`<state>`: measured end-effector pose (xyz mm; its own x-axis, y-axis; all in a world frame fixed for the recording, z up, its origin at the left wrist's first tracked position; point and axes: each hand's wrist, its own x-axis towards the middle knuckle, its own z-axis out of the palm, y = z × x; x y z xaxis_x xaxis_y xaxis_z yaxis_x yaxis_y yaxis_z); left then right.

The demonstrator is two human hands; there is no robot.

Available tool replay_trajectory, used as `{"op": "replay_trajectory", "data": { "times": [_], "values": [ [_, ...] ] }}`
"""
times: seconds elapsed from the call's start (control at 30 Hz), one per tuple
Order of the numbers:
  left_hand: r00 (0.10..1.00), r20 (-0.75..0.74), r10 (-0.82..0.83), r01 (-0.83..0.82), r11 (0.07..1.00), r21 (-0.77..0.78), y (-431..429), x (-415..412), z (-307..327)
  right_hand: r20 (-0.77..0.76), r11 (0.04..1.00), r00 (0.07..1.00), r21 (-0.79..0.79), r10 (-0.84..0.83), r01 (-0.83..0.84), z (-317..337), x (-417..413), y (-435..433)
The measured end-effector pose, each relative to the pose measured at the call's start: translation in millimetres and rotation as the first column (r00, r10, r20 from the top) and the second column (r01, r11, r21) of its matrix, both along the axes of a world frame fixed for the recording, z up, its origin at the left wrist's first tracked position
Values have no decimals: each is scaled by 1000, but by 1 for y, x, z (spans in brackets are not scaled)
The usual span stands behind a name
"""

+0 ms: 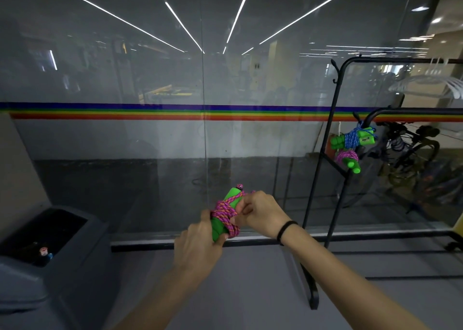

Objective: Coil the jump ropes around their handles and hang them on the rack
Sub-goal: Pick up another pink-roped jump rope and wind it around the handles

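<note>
A jump rope with green handles [226, 210] and pink-orange cord wound around them is held in front of me. My left hand [198, 244] grips the lower end of the handles. At the upper part of the bundle, my right hand [260, 213] pinches the cord. To the right stands the black rack [333, 126]. Two coiled ropes hang on it: one with blue cord [353, 136] and, just below, one with pink cord [347, 158].
A glass wall with a rainbow stripe [175, 113] runs straight ahead. A grey bin [62, 249] stands at the lower left. White hangers [426, 84] hang on the rack's top bar. Bicycles [411, 151] stand behind the glass at right.
</note>
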<state>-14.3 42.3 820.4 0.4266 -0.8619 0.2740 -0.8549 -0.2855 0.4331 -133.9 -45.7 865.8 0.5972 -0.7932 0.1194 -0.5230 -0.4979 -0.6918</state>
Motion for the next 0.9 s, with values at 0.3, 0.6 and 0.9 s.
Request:
{"op": "replay_trajectory", "data": {
  "times": [0.3, 0.6, 0.9],
  "values": [
    [1000, 2, -10, 10, 996, 89, 2, 2, -8, -10, 995, 1000, 94, 21, -20, -16, -2, -5],
    [1000, 23, -9, 5, 986, 165, 0, 4, -15, -74, 998, 997, -67, -14, 9, -34, 4, 4],
    [978, -207, 13, 15, 991, 133, -3, 5, -14, -16, 945, 997, -321, -77, 68, -39, 12, 17]
  ]
}}
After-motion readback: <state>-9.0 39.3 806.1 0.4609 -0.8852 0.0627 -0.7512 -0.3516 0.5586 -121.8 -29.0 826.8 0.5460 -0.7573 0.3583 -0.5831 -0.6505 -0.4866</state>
